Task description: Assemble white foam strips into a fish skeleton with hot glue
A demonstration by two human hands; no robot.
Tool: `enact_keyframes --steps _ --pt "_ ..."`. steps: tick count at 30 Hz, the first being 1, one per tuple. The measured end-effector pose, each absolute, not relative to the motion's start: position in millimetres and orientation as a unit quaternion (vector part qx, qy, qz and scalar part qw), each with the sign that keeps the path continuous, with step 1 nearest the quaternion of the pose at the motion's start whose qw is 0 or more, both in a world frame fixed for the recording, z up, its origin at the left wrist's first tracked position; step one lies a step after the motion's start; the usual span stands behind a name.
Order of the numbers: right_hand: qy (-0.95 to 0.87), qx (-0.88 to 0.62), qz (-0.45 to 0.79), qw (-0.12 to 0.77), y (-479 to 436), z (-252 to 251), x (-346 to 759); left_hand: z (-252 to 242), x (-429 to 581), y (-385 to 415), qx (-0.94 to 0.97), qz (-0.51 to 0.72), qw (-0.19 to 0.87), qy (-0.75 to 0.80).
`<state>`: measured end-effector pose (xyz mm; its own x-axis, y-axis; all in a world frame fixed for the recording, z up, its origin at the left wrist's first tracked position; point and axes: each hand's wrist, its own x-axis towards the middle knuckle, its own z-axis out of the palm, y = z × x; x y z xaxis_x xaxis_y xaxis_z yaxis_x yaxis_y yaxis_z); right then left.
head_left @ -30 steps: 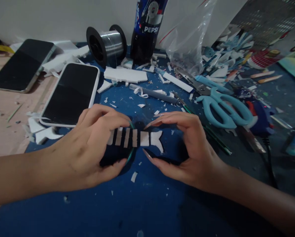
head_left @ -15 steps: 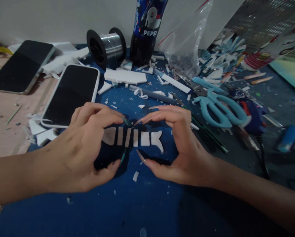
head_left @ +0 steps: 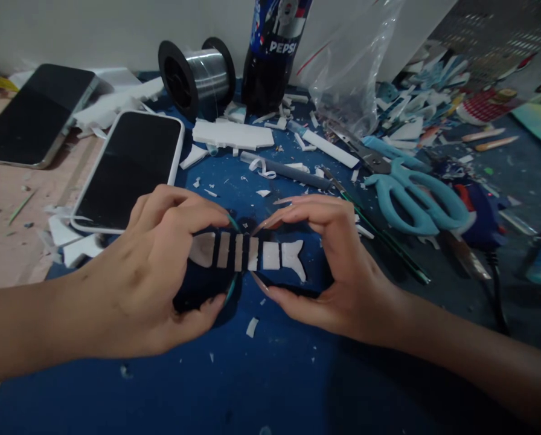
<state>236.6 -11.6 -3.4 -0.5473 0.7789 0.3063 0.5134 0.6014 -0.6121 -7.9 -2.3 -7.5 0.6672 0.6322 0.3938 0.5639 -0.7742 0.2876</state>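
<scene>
A row of small white foam pieces forms a fish shape [head_left: 252, 255] on the blue mat [head_left: 270, 374], with a head piece at the left and a tail at the right. My left hand [head_left: 157, 278] curls over the head end, its thumb and fingertips pinching around the left slices. My right hand [head_left: 338, 266] arches over the tail end, long nails touching the middle slices from above and below. Both hands' fingertips nearly meet at the fish's middle.
Two dark phones [head_left: 132, 169] [head_left: 35, 115] lie at the left. A wire spool [head_left: 198, 75], a Pepsi bottle [head_left: 273, 54] and a plastic bag [head_left: 347, 78] stand at the back. Blue scissors [head_left: 415, 193], pliers, pencils and foam scraps litter the right and middle.
My right hand has closed in leftward on the fish, its fingertips now at the middle slices. The head piece has come into view from under my left hand.
</scene>
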Motion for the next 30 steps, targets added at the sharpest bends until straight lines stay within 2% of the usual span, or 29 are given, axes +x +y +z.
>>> enact_keyframes --steps 30 --pt "-0.849 -0.369 0.239 0.292 -11.8 -1.5 239.4 -4.6 -7.8 -1.0 0.913 0.235 0.077 0.324"
